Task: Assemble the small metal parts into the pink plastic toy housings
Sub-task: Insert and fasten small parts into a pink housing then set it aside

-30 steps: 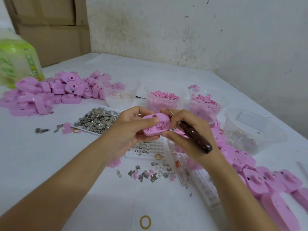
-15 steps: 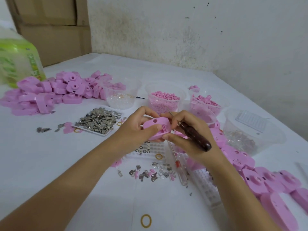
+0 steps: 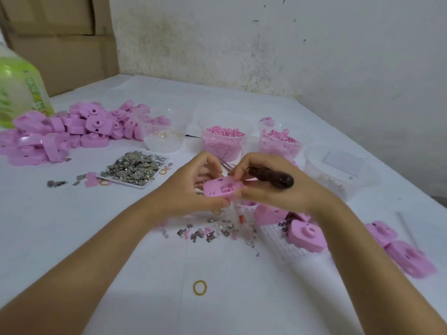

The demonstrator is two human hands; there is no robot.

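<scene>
Two hands share one pink housing (image 3: 223, 189): left hand (image 3: 191, 189) grips its edge, right hand (image 3: 273, 189) clamps housing and dark-handled tool (image 3: 272, 178).

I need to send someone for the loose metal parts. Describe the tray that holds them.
Start at the big heap of pink housings at the table's far left. Just right of it and nearer the person lies a flat white tray. Unlike the round clear tubs behind it, it is shallow, rectangular and piled with silvery metal parts.

A green bottle (image 3: 20, 93) stands before cardboard boxes (image 3: 58, 32); a yellow, possibly rubber, band (image 3: 200, 287) lies nearby.
</scene>
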